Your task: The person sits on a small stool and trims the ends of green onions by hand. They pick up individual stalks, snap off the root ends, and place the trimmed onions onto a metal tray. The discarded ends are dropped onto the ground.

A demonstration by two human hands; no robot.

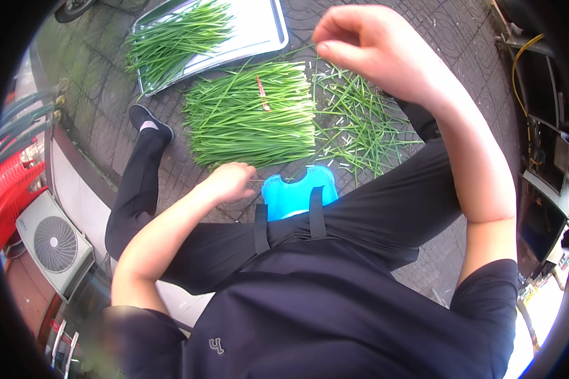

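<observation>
A wide pile of green chives (251,118) lies on the paving in front of me, its pale cut ends towards the right and a red strip (262,94) on top. My left hand (234,182) is low at the pile's near edge, beside a blue plastic stool (298,194) between my legs; a thin stalk seems to run near its fingertips, and I cannot tell if they pinch it. Raised over the upper right, my right hand (360,40) has curled fingers, with a thin green stalk at the thumb and fingertips. Loose chive scraps (365,123) are scattered right of the pile.
A metal tray (256,40) at the upper left holds more chives (180,42). My shoe (151,122) is left of the pile. An air-conditioner unit (54,241) and red plastic items (16,189) stand far left. Dark-fronted cabinets (540,208) line the right edge.
</observation>
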